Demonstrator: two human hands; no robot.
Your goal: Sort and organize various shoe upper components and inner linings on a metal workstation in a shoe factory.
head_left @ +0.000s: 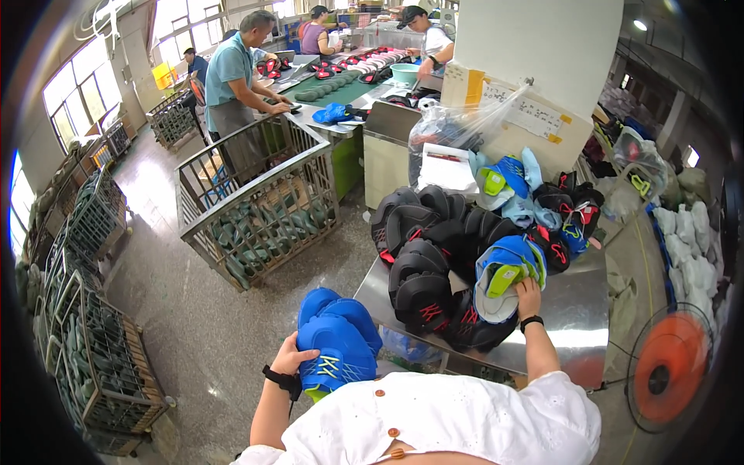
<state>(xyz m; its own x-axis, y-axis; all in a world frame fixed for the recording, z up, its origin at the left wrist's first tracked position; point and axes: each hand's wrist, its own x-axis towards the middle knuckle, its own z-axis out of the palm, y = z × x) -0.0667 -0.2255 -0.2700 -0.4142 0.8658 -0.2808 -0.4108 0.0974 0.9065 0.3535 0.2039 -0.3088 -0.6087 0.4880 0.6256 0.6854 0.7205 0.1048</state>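
My left hand grips a stack of blue shoe uppers with pale yellow crossed laces, held off the table's near left side. Its thumb lies over the front of the stack, and the other fingers are mostly hidden. Over the steel table, my right hand grasps the edge of more blue shoe uppers, whose pale lining and lime green inner parts face up. Beside them are stacked black shoe uppers with red stitching.
A slatted cart of dark green shoe forms stands at front left. Past the table are a clear plastic bag, a white pad and a pillar. A fan is at right. Co-workers stand around a far bench.
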